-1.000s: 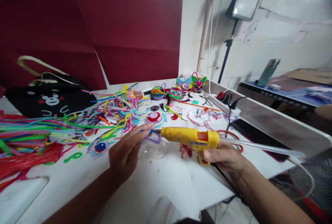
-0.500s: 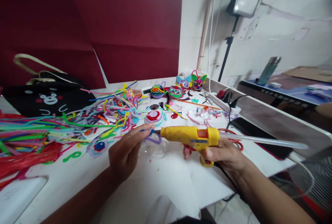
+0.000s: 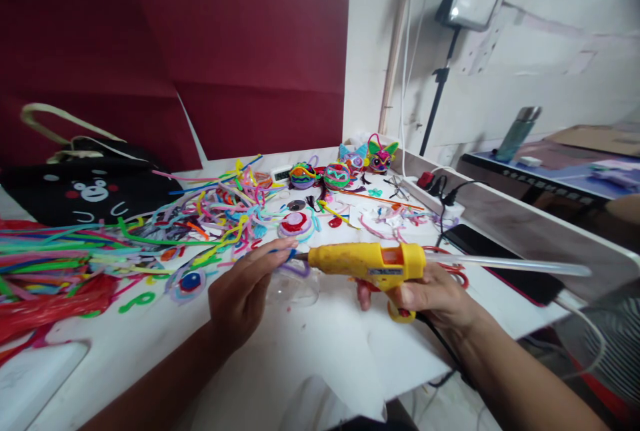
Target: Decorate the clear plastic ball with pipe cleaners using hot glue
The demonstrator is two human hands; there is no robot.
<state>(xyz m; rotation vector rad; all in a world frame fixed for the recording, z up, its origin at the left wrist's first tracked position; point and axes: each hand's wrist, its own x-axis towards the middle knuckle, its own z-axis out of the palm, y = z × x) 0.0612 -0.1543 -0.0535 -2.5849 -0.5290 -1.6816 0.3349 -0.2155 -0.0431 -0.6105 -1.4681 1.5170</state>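
Note:
My right hand [image 3: 435, 294] is wrapped round the grip of a yellow hot glue gun [image 3: 370, 263], and a long clear glue stick [image 3: 510, 263] juts out of its back. The gun's nozzle points left, at the fingertips of my left hand [image 3: 243, 291]. Those fingers are closed on a pipe cleaner piece with a blue part and a purple loop [image 3: 297, 270]; the fingers cover some of it. A clear plastic half-shell [image 3: 295, 291] sits on the white table [image 3: 280, 358] just below. Whether the nozzle touches the blue part, I cannot tell.
Loose pipe cleaners [image 3: 55, 261] spread over the left side. Decorated balls [image 3: 337, 176] and cat-eared figures [image 3: 383, 154] stand at the back. A black phone [image 3: 500, 261] and a power strip [image 3: 440, 204] lie right; the gun's cord hangs off the front edge.
The glue gun's nozzle has dipped slightly and stays by my left fingertips. The purple loop sits a little flatter. Both hands are otherwise nearly still.

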